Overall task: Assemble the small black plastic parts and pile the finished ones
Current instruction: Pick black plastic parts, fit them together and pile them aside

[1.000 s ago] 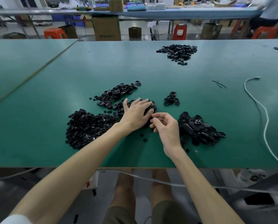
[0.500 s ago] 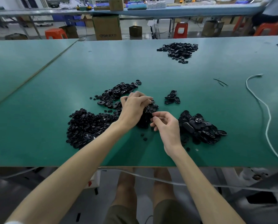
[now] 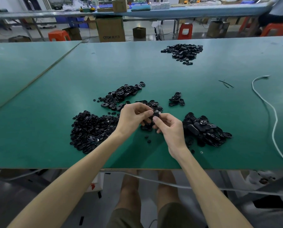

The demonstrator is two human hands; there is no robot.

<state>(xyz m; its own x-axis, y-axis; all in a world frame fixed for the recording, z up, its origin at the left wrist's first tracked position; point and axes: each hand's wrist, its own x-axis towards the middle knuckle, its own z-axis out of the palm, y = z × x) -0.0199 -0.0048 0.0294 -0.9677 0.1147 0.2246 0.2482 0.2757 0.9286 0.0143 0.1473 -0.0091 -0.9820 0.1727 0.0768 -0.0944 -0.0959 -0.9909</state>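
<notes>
Both hands meet just above the green table [image 3: 153, 74] near its front edge. My left hand [image 3: 134, 117] and my right hand [image 3: 168, 127] pinch one small black plastic part [image 3: 155, 115] between their fingertips. A heap of small black pieces [image 3: 91, 129] lies left of my left wrist. A pile of larger oval black parts [image 3: 204, 129] lies right of my right hand. More oval parts [image 3: 121, 94] spread out beyond the left hand, and a small cluster [image 3: 177, 99] sits beyond the right hand.
Another pile of black parts [image 3: 183, 51] lies far back on the table. A white cable [image 3: 269, 109] curves down the right side. Two loose small pieces [image 3: 147, 139] lie near the front edge. Cardboard boxes [image 3: 110, 28] and orange stools [image 3: 185, 31] stand behind the table.
My left hand lifted off the parts on the table, curled its fingers and came up to meet my right hand. Both now pinch one black part.
</notes>
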